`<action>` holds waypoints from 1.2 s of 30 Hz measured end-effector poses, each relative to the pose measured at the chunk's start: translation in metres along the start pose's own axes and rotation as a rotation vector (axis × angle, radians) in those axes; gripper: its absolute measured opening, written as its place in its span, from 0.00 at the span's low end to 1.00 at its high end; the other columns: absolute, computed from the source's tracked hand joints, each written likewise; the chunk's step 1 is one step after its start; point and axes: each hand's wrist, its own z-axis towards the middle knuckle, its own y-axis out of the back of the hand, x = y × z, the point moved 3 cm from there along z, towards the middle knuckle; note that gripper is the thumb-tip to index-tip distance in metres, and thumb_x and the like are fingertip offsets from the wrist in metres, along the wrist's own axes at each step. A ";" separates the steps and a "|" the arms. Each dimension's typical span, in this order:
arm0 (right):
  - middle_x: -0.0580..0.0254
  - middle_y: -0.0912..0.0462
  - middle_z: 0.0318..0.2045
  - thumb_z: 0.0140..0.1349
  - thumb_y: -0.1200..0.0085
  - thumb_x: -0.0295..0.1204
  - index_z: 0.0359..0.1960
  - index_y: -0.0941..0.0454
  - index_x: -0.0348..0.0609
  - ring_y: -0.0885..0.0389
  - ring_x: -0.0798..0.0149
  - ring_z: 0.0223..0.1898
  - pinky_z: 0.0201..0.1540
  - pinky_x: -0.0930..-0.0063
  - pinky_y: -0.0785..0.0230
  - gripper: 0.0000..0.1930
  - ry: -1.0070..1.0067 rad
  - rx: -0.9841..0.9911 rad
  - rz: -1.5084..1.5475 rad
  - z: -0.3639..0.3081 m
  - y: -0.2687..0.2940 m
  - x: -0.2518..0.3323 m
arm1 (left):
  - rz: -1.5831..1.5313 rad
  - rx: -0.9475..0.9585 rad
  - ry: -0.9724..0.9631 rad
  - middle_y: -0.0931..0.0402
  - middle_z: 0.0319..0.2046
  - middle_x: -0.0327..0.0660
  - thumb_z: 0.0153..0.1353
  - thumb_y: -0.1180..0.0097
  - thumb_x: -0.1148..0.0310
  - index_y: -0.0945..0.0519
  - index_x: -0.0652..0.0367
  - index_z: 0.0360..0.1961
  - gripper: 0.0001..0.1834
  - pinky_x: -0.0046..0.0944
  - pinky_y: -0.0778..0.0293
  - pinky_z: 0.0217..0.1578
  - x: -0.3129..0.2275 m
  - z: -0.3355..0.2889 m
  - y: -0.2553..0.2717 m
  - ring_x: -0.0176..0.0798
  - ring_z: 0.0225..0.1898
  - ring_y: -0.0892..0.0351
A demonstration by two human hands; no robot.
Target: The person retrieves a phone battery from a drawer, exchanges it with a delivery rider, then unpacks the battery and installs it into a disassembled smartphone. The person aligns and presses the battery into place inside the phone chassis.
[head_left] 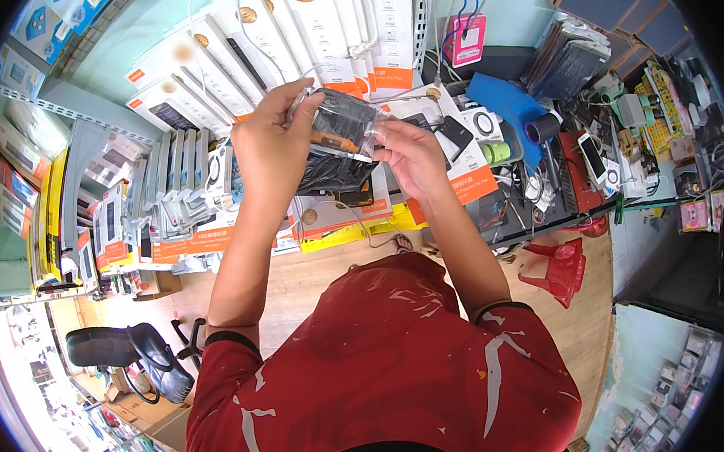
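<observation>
Both my hands are raised in front of me and hold a clear plastic pouch [343,125] with a dark flat item and an orange strip inside. My left hand [272,142] grips its left edge, thumb near the top corner. My right hand [412,154] pinches the pouch's right side. A second dark packet [332,174] hangs just under the pouch, partly hidden by my left hand. A thin white cable [301,77] runs above my left hand.
White and orange boxed goods [308,24] cover the wall rack ahead. More small boxes [165,197] stand at the left. A cluttered workbench [565,156] with phones and tools is at the right, a red plastic stool [558,271] below it, a black chair [122,352] lower left.
</observation>
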 end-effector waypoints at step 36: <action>0.62 0.15 0.54 0.70 0.35 0.21 0.51 0.12 0.29 0.14 0.71 0.48 0.49 0.78 0.21 0.11 0.024 -0.071 -0.129 -0.001 -0.019 0.027 | -0.489 0.087 0.178 0.15 0.41 0.38 0.73 0.35 0.78 0.22 0.67 0.65 0.21 0.27 0.22 0.42 0.031 -0.015 -0.019 0.26 0.43 0.19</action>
